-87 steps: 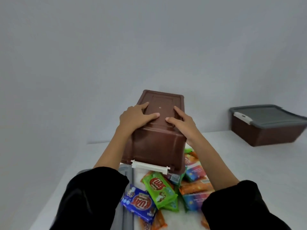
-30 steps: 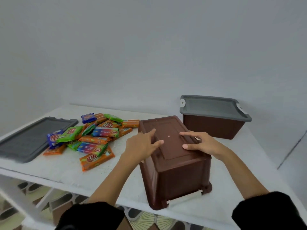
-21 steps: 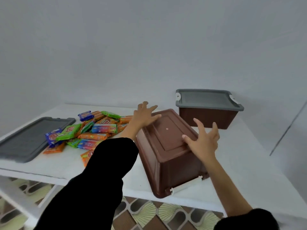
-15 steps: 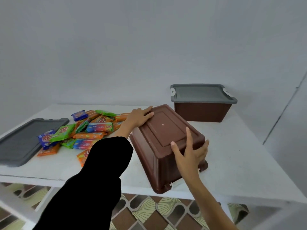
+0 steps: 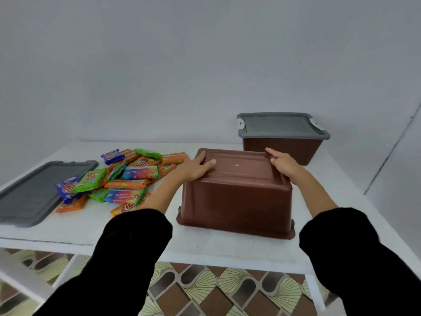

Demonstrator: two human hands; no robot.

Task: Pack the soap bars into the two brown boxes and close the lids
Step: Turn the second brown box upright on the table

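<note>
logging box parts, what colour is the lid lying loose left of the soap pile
Dark grey. The loose lid lies flat on the white table, clearest in the head view.

Two brown boxes [image 5: 237, 201], two grey lids [image 5: 34, 192], one heap of soap bars [image 5: 127, 184], one table [image 5: 227, 249].

Of the boxes, one is the overturned box [image 5: 234, 176] and one the lidded box [image 5: 282, 151], which shows two white latches [image 5: 240, 124]. One lid lies loose and one is the fitted lid [image 5: 280, 125]. At least fifteen soap bars can be told apart: two blue, two rainbow-striped, four green, the rest orange. Overlap in the heap hides the exact total.
</note>
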